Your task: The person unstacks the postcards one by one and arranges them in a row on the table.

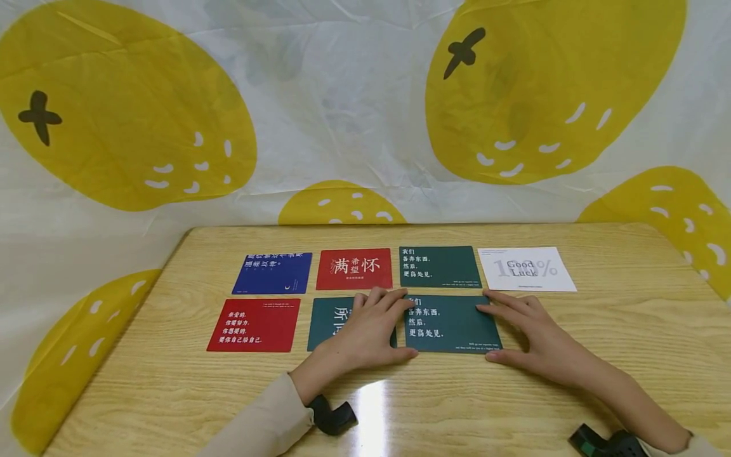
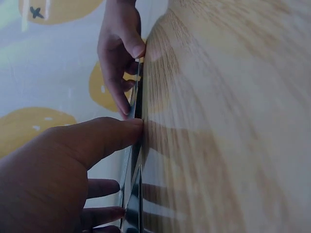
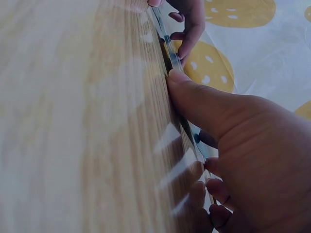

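A dark green card point(image 1: 457, 314) with white lettering lies flat on the table in the near row, rightmost. At its left edge are the thumb and fingertips of my left hand point(image 1: 365, 333), which spreads over a second green card point(image 1: 320, 327) and hides much of it. The right hand point(image 1: 551, 343) touches the first card's right edge, thumb by the near corner and fingers by the far one. In the left wrist view, the left thumb point(image 2: 109, 136) lies extended at the card edge. Low in the right wrist view, the other right fingers point(image 3: 218, 191) are partly hidden behind the palm.
Behind them runs a row with a blue card point(image 1: 274, 276), a red card point(image 1: 371, 276), a green card point(image 1: 440, 266) and a white card point(image 1: 548, 270). Another red card point(image 1: 254, 327) lies at near left. A patterned cloth point(image 1: 354, 127) hangs behind the wooden table point(image 1: 143, 387).
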`<state>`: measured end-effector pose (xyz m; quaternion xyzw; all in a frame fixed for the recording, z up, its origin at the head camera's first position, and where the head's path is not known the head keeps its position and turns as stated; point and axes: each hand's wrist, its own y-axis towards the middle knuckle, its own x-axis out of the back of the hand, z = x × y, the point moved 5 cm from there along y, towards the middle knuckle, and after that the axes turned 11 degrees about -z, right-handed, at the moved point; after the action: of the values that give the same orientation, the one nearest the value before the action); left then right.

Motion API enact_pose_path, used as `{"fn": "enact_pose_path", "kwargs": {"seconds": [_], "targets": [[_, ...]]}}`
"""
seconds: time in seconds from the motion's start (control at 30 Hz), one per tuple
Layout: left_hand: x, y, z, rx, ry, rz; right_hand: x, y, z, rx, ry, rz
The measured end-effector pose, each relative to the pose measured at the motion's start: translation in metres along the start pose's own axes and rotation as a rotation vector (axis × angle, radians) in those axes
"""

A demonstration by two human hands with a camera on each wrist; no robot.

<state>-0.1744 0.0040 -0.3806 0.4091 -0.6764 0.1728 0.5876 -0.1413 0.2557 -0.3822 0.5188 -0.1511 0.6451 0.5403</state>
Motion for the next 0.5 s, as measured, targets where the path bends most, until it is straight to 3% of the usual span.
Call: {"fn": "enact_pose_path", "kwargs": {"seconds": [0.3,0.5], "targets": [[-0.0016,-0.0014,0.0001,-0.007,-0.001,0.005,0.0,0.0002,0.0007,0.007,-0.002,0.004],[-0.0002,-0.0041,-0.0001,-0.015,-0.025,-0.032,-0.0003,-0.0012,0.0006,0.006,-0.004,0.01]]}}
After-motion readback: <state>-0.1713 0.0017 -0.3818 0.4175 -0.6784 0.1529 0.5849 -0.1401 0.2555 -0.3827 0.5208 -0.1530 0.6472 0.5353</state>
